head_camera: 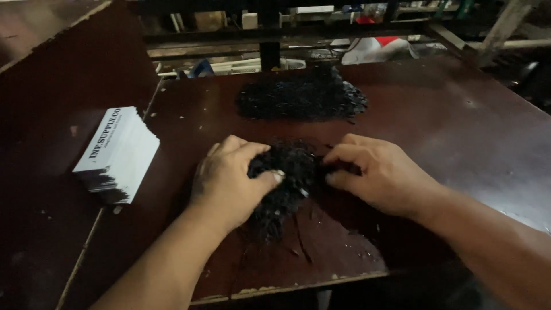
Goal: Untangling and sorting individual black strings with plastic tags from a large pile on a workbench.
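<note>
A tangled bundle of thin black strings [290, 175] lies on the dark brown table [447, 120], near its front edge. My left hand [229, 181] grips the bundle's left side, thumb pressed into it. My right hand [379, 172] pinches strands at the bundle's right side with thumb and fingers. A larger flat heap of the same black strings [301, 99] rests farther back on the table, apart from both hands.
A fanned stack of white cards [117, 154] with dark print lies at the left, at the seam with a second dark board [51, 97]. Behind the table stand dark shelves [270, 28] with mixed clutter. The table's chipped front edge [287, 286] runs just below my wrists.
</note>
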